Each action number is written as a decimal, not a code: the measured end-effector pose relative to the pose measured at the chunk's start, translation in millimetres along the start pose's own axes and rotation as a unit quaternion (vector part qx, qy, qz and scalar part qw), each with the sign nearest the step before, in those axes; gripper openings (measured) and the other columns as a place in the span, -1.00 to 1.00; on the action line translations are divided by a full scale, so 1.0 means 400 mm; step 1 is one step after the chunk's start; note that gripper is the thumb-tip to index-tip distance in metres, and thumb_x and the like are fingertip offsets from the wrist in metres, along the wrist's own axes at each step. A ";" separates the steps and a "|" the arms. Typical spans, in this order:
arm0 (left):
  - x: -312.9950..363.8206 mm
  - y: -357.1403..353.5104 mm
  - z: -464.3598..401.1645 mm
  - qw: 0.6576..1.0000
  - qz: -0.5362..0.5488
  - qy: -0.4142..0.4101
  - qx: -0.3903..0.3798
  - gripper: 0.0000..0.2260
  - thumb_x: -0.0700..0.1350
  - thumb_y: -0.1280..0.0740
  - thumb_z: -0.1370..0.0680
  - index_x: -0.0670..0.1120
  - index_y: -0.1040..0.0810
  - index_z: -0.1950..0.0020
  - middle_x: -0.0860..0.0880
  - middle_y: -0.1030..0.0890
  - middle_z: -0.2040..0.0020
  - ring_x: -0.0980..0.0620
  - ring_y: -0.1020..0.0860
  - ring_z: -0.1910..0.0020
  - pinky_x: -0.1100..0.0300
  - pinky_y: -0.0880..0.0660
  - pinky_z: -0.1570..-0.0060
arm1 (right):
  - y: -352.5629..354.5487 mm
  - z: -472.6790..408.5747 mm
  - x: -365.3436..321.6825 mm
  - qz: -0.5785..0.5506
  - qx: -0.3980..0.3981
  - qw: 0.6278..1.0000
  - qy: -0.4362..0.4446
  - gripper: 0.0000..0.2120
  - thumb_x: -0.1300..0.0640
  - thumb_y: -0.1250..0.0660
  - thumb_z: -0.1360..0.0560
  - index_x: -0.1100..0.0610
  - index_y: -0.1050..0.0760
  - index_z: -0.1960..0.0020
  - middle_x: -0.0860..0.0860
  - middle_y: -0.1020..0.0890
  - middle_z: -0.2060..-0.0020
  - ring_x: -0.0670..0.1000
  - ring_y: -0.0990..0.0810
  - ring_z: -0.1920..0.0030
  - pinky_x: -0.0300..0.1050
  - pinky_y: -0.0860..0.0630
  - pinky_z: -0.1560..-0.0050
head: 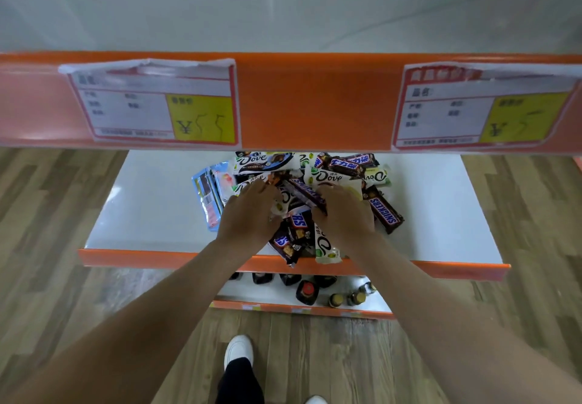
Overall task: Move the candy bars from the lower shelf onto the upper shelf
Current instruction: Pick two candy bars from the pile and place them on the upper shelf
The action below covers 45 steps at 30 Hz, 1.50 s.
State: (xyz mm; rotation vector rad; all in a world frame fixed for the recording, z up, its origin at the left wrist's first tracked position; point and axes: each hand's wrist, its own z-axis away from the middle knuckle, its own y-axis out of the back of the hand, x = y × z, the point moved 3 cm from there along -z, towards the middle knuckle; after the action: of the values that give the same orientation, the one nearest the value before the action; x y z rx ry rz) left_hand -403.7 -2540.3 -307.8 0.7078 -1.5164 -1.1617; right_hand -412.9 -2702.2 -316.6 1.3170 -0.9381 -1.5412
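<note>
Wood-plank floor (78, 214) both sides of the rack. Upper shelf (283, 25) is white, bare across the visible width, with an orange front lip (315, 101) carrying 2 price tags (154, 102) (482, 109).

Lower shelf (141, 208) is white with an orange front edge; bare white surface left and right of the candy, more on the left. Candy bars (333, 176) sit in 1 loose heap at shelf centre, Dove and Snickers wrappers overlapping, so exact count can't be read. 2 wrappers overhang the front edge. 1 Snickers bar (385, 209) lies diagonal at the heap's right side. Blue packets (206, 198) lie at the heap's left edge.

Left hand (248, 214) palm down on the heap's left side, fingers spread and bent onto wrappers. Right hand (345, 211) palm down on the right side, fingers curled into the pile. Can't tell whether either hand actually has a bar gripped.

Bottom shelf (362, 304) below holds bottles (307, 291), at least 6 visible. 1 white shoe (237, 350) on the floor, a 2nd at the bottom edge.
</note>
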 end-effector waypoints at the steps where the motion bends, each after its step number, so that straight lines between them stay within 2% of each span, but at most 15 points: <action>1: -0.002 0.001 0.002 1.000 0.002 -0.001 0.000 -0.76 -0.12 -0.35 -0.46 -0.05 -0.51 -0.12 0.00 -0.46 -0.04 -0.04 -0.50 0.00 0.15 -0.32 0.15 | 0.000 0.007 0.006 0.001 -0.004 1.000 -0.002 -0.64 0.02 -0.16 -0.58 0.03 -0.35 -0.35 0.00 -0.51 -0.15 0.08 -0.47 -0.18 0.05 -0.38 -0.16; 5: -0.003 0.006 0.003 1.000 0.016 -0.001 -0.006 -0.79 -0.14 -0.34 -0.48 -0.04 -0.50 -0.10 0.00 -0.45 -0.04 -0.04 -0.49 0.01 0.13 -0.36 0.12 | 0.000 0.034 0.041 0.008 0.015 1.000 -0.010 -0.76 0.05 -0.09 -0.60 0.09 -0.38 -0.22 0.01 -0.53 0.00 0.09 -0.54 0.00 0.04 -0.39 -0.10; 8: -0.004 0.005 0.002 1.000 0.020 -0.001 -0.006 -0.79 -0.16 -0.33 -0.47 -0.04 -0.50 -0.10 0.00 -0.45 -0.03 -0.04 -0.49 0.02 0.11 -0.39 0.11 | -0.002 0.046 0.076 -0.001 0.023 0.999 -0.047 -0.75 0.03 -0.08 -0.61 0.10 -0.29 -0.24 0.03 -0.56 0.15 0.12 -0.57 0.16 -0.09 -0.39 0.16; 10: -0.005 0.001 0.003 1.000 0.022 0.001 -0.004 -0.79 -0.17 -0.33 -0.47 -0.05 -0.50 -0.10 0.00 -0.45 -0.03 -0.04 -0.48 0.01 0.08 -0.42 0.11 | -0.008 0.054 0.097 -0.005 0.008 0.997 -0.072 -0.72 0.03 -0.07 -0.61 0.12 -0.26 -0.26 0.02 -0.54 0.23 0.11 -0.55 0.22 -0.11 -0.36 0.23; 18: -0.004 -0.006 0.006 1.000 0.023 0.010 0.000 -0.79 -0.17 -0.32 -0.47 -0.06 -0.49 -0.10 -0.02 -0.45 -0.04 -0.04 -0.47 0.00 0.03 -0.46 0.09 | -0.022 0.066 0.128 -0.013 -0.044 0.995 -0.091 -0.70 -0.05 -0.07 -0.61 0.10 -0.49 -0.02 0.02 -0.60 0.09 0.08 -0.57 0.04 -0.17 -0.33 0.22; 20: -0.004 -0.008 0.007 1.000 0.024 0.013 0.000 -0.79 -0.17 -0.32 -0.47 -0.06 -0.49 -0.10 -0.02 -0.45 -0.03 -0.03 -0.47 0.01 0.04 -0.45 0.10 | -0.017 0.064 0.122 -0.008 -0.026 0.996 -0.090 -0.66 -0.14 -0.07 -0.60 0.07 -0.47 -0.10 0.00 -0.59 0.12 0.08 -0.58 0.04 -0.17 -0.31 0.23; 23: -0.003 -0.010 0.007 1.000 0.027 0.014 0.000 -0.79 -0.17 -0.33 -0.46 -0.06 -0.49 -0.09 -0.02 -0.44 -0.01 -0.04 -0.47 0.01 0.04 -0.45 0.11 | -0.008 0.052 0.105 0.004 0.000 0.995 -0.101 -0.47 -0.28 -0.11 -0.53 0.02 -0.27 -0.36 0.00 -0.61 0.05 0.08 -0.59 0.00 -0.13 -0.35 0.20; 26: 0.002 -0.009 0.005 1.000 0.022 0.016 -0.001 -0.79 -0.15 -0.33 -0.46 -0.06 -0.48 -0.08 -0.01 -0.43 -0.01 -0.04 -0.46 0.01 0.06 -0.43 0.11 | -0.008 0.035 0.093 0.013 0.000 0.994 -0.111 -0.42 -0.32 -0.17 -0.48 0.08 -0.28 -0.28 -0.01 -0.60 0.05 0.07 -0.60 0.04 -0.12 -0.37 0.22; 31: 0.008 -0.017 0.011 0.999 -0.016 0.018 0.025 -0.80 -0.11 -0.35 -0.46 -0.08 -0.49 -0.07 -0.03 -0.43 -0.01 -0.06 -0.46 -0.01 0.07 -0.34 0.05 | 0.001 0.024 0.090 0.028 0.000 0.996 -0.089 -0.63 -0.13 -0.22 -0.54 0.08 -0.32 -0.21 -0.01 -0.58 -0.01 0.09 -0.58 -0.03 -0.09 -0.38 0.18; 34: 0.035 -0.023 0.014 0.996 -0.066 -0.007 0.062 -0.79 -0.10 -0.42 -0.42 -0.13 -0.53 -0.01 -0.10 -0.48 0.03 -0.14 -0.47 0.02 0.03 -0.36 0.08 | 0.004 0.031 0.114 0.026 0.002 0.996 -0.091 -0.65 -0.08 -0.25 -0.53 0.05 -0.32 -0.23 0.00 -0.55 -0.05 0.09 -0.56 -0.06 -0.07 -0.44 0.12; 37: 0.088 -0.044 0.014 0.989 -0.114 -0.086 0.036 -0.78 -0.12 -0.50 -0.31 -0.16 -0.58 0.13 -0.12 -0.54 0.15 -0.16 -0.54 0.13 0.02 -0.44 0.20 | 0.008 0.049 0.152 0.042 0.014 0.994 -0.103 -0.65 -0.02 -0.27 -0.52 0.03 -0.31 -0.26 -0.01 -0.50 -0.12 0.07 -0.51 -0.11 -0.10 -0.43 0.11; 39: 0.123 -0.076 0.018 0.976 -0.158 -0.151 0.012 -0.75 -0.05 -0.54 -0.25 -0.15 -0.59 0.21 -0.10 -0.56 0.25 -0.13 -0.56 0.23 0.06 -0.47 0.26 | 0.010 0.064 0.176 0.057 0.028 0.992 -0.108 -0.64 0.01 -0.28 -0.52 0.02 -0.32 -0.28 -0.02 -0.50 -0.12 0.05 -0.50 -0.11 -0.12 -0.41 0.10; 41: 0.154 -0.098 0.018 0.970 -0.197 -0.141 -0.020 -0.64 0.10 -0.50 -0.29 -0.16 -0.60 0.14 -0.10 -0.58 0.22 -0.12 -0.56 0.19 0.05 -0.47 0.16 | 0.010 0.075 0.195 0.076 0.038 0.990 -0.111 -0.64 0.00 -0.28 -0.52 0.01 -0.32 -0.28 -0.03 -0.52 -0.11 0.04 -0.51 -0.11 -0.12 -0.42 0.06; 43: 0.182 -0.111 0.019 0.967 -0.223 -0.081 -0.089 -0.48 0.24 -0.29 -0.45 -0.18 -0.49 -0.14 -0.12 -0.57 -0.02 -0.13 -0.51 -0.07 -0.04 -0.37 -0.14 | 0.009 0.083 0.209 0.083 0.047 0.989 -0.112 -0.61 -0.01 -0.29 -0.51 0.00 -0.33 -0.29 -0.03 -0.53 -0.11 0.04 -0.51 -0.11 -0.10 -0.43 -0.01; 45: 0.194 -0.125 0.012 0.966 -0.232 -0.027 -0.109 -0.38 0.29 -0.13 -0.51 -0.18 -0.29 -0.33 -0.13 -0.47 -0.23 -0.14 -0.39 -0.25 -0.10 -0.17 -0.33 | 0.010 0.090 0.219 0.083 0.057 0.989 -0.109 -0.60 -0.01 -0.31 -0.48 0.01 -0.36 -0.28 -0.03 -0.55 -0.09 0.04 -0.51 -0.10 -0.09 -0.43 -0.02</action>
State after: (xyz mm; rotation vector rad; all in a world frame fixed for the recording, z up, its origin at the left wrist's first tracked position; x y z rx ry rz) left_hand -436.3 -2625.3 -324.7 0.9138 -1.2710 -1.6818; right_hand -452.8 -2786.1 -335.8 1.1319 -1.2579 -1.5410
